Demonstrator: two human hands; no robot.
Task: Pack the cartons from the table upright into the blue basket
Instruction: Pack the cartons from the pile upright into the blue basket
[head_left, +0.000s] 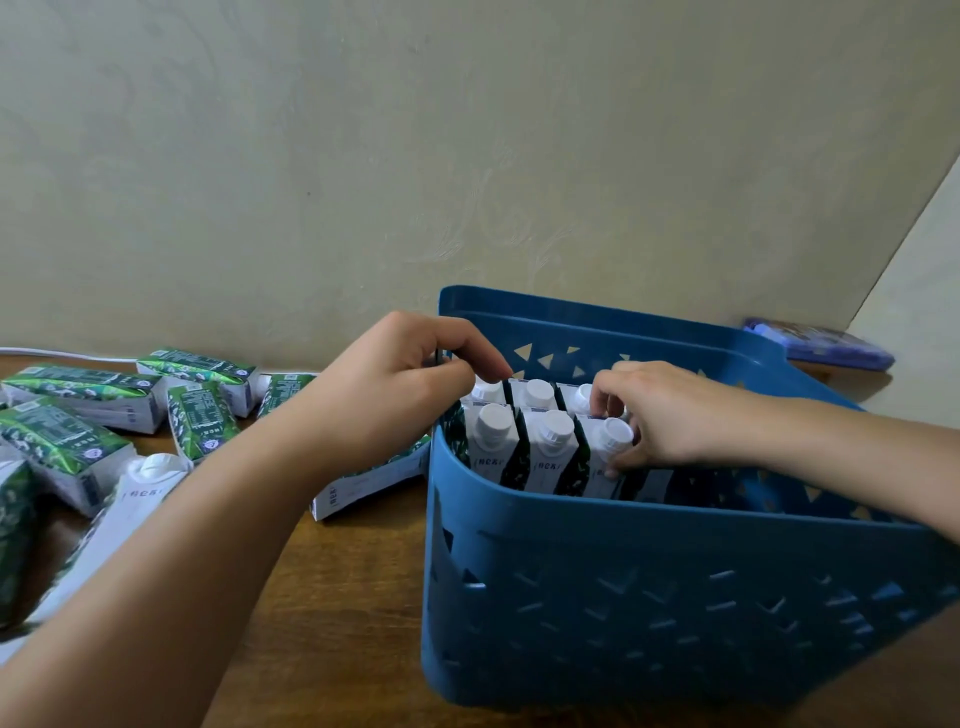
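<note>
Inside the blue basket, at its left end, six cartons stand upright in two rows of three, white caps up, packed close against each other. The right part of the basket holds no carton that I can see; its floor there is dark and partly hidden by the right forearm.

The right hand grasps the near-row carton at the right end of the group, with curled fingers over its top near the cap and the thumb against its front face. The left hand is at the left rim with fingers curled; it seems to pinch the rim or the top of the carton beside it, but I cannot tell which.

The risk, as I judge it, is on the open side. The end carton has no neighbour on its right, so if the right hand lets go before it stands square, it may lean or fall into the free space and pull the row loose. The basket also looks tilted in this wide view, which could help such a slide.

On the tabletop, left of the basket, many more cartons lie on their sides in a loose heap, some touching. One lying carton rests just beside the basket wall, under the left forearm, and an arm could knock it.
</note>
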